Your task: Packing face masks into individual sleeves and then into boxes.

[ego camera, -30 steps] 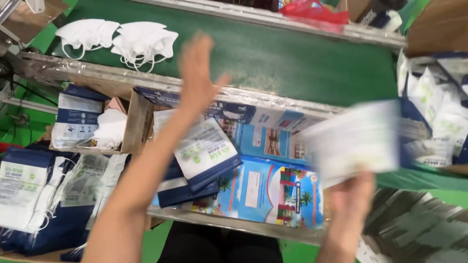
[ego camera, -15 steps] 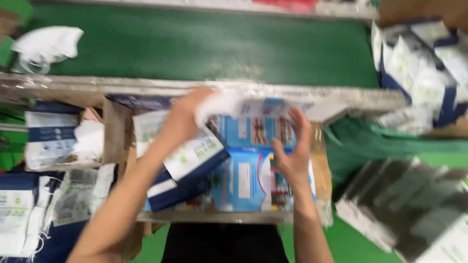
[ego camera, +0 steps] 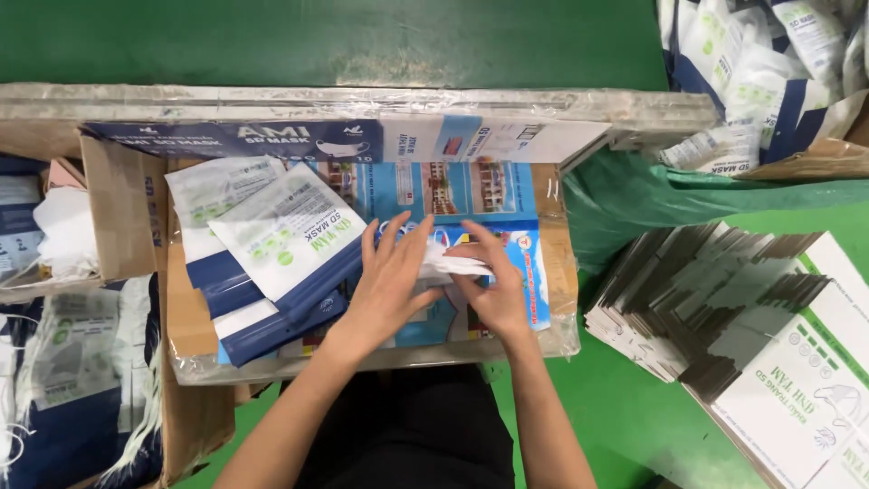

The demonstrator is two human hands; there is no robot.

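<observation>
left hand [ego camera: 387, 282]: laid flat, fingers spread, pressing on a white mask [ego camera: 450, 263]; grip loose, nothing clasped.
right hand [ego camera: 493, 288]: fingers curled over the right end of the same mask, pinching its edge.
mask location: on the blue printed sheet [ego camera: 453, 195] that covers the cardboard surface [ego camera: 186, 321], between the two hands, right of centre.
risk, slipping: the mask looks thin and soft; under a flat palm alone it could likely skid on the glossy sheet and crease unevenly.
risk, crowding: the pile of white-and-navy packets [ego camera: 272, 254] lies just beside the left hand, tilted and overlapping; a nudge from the wrist could probably push it toward the front edge.
around, left: an open carton [ego camera: 113, 217], with more bagged packets [ego camera: 68, 380] below.
around, right: a fanned stack of flat boxes [ego camera: 724, 308] on the green floor, well apart.
around, top: a green belt [ego camera: 362, 41]; bagged packets in a carton [ego camera: 769, 63] at the top right.
in the way: nothing between the hands and the mask.
</observation>
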